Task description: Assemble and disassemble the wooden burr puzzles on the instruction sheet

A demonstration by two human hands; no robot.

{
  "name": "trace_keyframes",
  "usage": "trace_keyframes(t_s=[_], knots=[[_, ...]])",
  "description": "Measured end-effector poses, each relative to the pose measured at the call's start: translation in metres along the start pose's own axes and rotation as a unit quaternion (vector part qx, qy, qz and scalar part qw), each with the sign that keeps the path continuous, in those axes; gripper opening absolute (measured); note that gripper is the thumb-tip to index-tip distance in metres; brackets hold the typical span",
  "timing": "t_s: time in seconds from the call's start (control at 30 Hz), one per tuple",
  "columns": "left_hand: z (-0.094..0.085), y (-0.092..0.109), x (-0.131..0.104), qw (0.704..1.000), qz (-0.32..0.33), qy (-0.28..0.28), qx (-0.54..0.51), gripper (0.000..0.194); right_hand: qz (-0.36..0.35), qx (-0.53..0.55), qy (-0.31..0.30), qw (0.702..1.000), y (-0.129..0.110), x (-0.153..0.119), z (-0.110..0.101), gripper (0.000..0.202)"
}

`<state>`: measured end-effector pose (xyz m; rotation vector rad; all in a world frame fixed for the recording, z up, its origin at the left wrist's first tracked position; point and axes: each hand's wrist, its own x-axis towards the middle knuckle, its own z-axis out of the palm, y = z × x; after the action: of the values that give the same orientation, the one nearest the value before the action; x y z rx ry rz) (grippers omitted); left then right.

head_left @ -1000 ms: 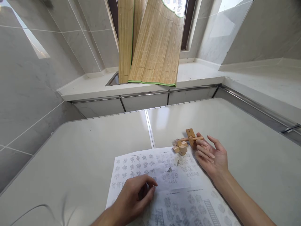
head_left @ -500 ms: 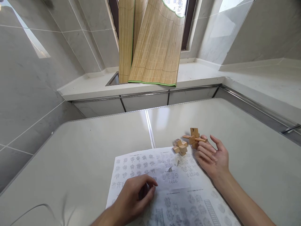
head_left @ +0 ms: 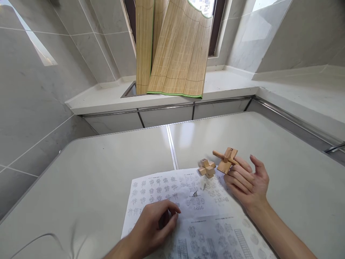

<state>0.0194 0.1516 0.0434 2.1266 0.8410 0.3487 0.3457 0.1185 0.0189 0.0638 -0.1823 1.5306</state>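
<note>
A wooden interlocking puzzle [head_left: 227,160] with flat plates and a thin crossbar is tilted at the fingers of my right hand [head_left: 246,183]. One end of the crossbar lies between my index and middle fingers, while my thumb stands away from it. Just left of it, a smaller wooden burr puzzle [head_left: 207,168] of crossed blocks rests at the paper's top edge. My left hand [head_left: 159,223] lies on the printed sheet [head_left: 185,216], fingers curled, thumb tip close to the index fingertip, nothing visible between them. Printed on the sheet are rows of small diagrams.
Small dark scraps [head_left: 194,194] lie on the paper. The pale table [head_left: 107,172] has a metal seam [head_left: 171,147] down its middle. Behind it are a white ledge [head_left: 229,82] and a hanging bamboo mat [head_left: 180,54]. A thin blurred cord [head_left: 45,235] is at lower left.
My right hand has shifted slightly right, and the plated puzzle has turned and tilted with it. My left hand and the smaller puzzle stay where they were.
</note>
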Motion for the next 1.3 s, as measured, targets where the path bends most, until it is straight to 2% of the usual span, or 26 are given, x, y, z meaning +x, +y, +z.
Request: trace_keyframes(t_s=[0.2,0.4,0.5,0.6,0.67,0.8,0.97,1.03,1.17,1.3], knots=[[0.0,0.001,0.001,1.0,0.001,0.0,0.001,0.016,0.04,0.007,-0.12,0.992,0.009,-0.001,0.001,0.052],[0.0,0.002,0.002,1.0,-0.003,-0.002,0.003,0.017,0.099,-0.025,-0.163,0.981,0.013,-0.01,-0.015,0.054],[0.0,0.002,0.002,1.0,-0.003,-0.003,0.004,0.017,0.136,-0.09,-0.132,0.978,0.013,-0.019,-0.029,0.058],[0.0,0.001,0.001,1.0,-0.003,-0.003,0.007,0.016,0.162,-0.179,-0.075,0.968,0.017,-0.027,-0.041,0.062],[0.0,0.0,0.001,1.0,-0.004,-0.004,0.005,0.016,0.192,-0.203,-0.066,0.958,0.021,-0.03,-0.044,0.063],[0.001,0.001,0.001,1.0,0.002,-0.003,-0.001,0.016,0.25,-0.227,-0.085,0.937,0.034,-0.033,-0.037,0.069],[0.002,0.0,0.001,1.0,0.012,0.006,-0.006,0.014,0.242,-0.327,-0.033,0.913,0.051,-0.033,-0.023,0.072],[0.002,-0.001,0.001,1.0,0.016,0.008,-0.01,0.014,0.256,-0.308,-0.032,0.916,0.058,-0.033,-0.02,0.071],[0.0,0.003,0.003,1.0,0.015,0.0,-0.024,0.017,0.302,-0.183,-0.084,0.932,0.073,-0.031,-0.018,0.066],[-0.005,0.008,0.003,0.998,0.007,-0.004,-0.062,0.027,0.344,-0.129,-0.078,0.927,0.085,-0.034,-0.018,0.062]])
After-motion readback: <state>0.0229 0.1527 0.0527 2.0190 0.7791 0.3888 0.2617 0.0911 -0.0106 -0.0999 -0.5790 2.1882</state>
